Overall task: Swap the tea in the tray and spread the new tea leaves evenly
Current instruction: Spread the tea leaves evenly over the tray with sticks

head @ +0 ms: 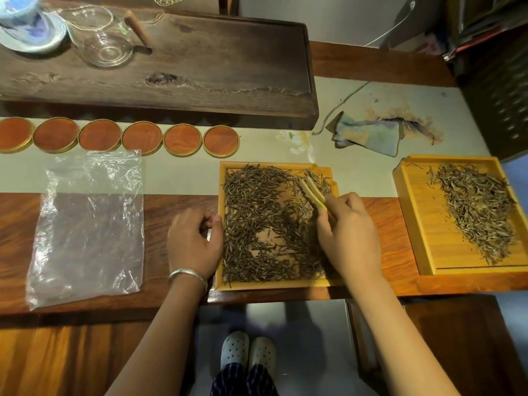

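Tea leaves (265, 224) spread across centre tray (218, 247) on worktop (394, 252), bare patches showing. Bamboo tongs (314, 192) gripped in right hand (348, 235), fingers clenched around them, tips among leaves at 1 o'clock. Left hand (194, 241) at 9 o'clock, fingers curled on tray rim. Second tray (414, 224) at 3 o'clock; plastic bag (88, 224) at 9.

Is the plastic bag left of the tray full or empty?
Empty, apparently. The plastic bag lies flat on the table, and wood grain shows through it with no tea leaves visible inside.
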A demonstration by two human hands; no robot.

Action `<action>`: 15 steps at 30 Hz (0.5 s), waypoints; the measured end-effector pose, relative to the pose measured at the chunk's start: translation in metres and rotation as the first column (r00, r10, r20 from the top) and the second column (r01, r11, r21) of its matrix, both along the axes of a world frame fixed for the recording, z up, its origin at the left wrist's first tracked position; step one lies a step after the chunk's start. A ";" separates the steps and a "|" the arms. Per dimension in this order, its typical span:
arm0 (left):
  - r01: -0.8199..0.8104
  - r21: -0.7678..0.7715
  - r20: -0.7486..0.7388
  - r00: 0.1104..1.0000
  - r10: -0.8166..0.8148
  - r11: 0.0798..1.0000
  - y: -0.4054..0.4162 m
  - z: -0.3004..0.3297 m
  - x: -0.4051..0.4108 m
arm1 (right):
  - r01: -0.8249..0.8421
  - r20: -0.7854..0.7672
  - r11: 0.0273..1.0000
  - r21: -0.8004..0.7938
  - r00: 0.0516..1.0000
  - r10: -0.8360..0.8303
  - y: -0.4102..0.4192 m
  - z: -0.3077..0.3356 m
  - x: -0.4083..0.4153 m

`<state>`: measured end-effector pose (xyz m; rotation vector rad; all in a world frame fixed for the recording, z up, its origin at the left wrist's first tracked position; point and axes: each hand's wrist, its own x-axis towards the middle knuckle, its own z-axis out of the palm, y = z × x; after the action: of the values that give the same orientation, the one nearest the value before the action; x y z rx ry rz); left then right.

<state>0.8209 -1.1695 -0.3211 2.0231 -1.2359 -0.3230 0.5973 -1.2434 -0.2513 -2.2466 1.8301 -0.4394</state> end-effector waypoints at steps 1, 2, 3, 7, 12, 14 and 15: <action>-0.001 -0.002 -0.001 1.000 0.001 1.000 0.000 0.000 0.000 | 0.016 -0.005 1.000 0.005 1.000 -0.016 0.000 -0.001 -0.003; -0.001 -0.004 0.000 1.000 0.001 1.000 0.000 0.000 0.000 | 0.025 -0.016 1.000 0.017 1.000 -0.024 0.002 -0.003 -0.006; 0.000 -0.004 0.002 1.000 0.000 1.000 0.000 -0.001 0.000 | 0.029 -0.028 0.999 0.031 0.999 -0.028 0.003 -0.004 -0.007; 0.003 0.002 0.010 1.000 -0.003 1.000 0.000 -0.002 0.001 | 0.013 0.003 0.999 0.031 1.000 -0.013 0.004 -0.004 -0.007; -0.001 0.014 0.005 1.000 0.001 1.000 0.000 0.001 0.000 | 0.015 0.004 1.000 0.009 1.000 -0.015 0.011 -0.001 -0.019; -0.002 0.018 0.005 1.000 0.002 1.000 -0.001 0.001 -0.001 | 0.002 -0.028 0.999 0.036 1.000 -0.001 0.018 -0.003 -0.020; -0.003 0.021 0.005 1.000 0.003 1.000 0.000 0.002 -0.001 | 0.002 -0.026 0.998 0.055 1.000 -0.001 0.021 -0.004 -0.018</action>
<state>0.8201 -1.1700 -0.3194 2.0438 -1.2373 -0.3314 0.5792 -1.2222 -0.2548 -2.2253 1.8334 -0.3571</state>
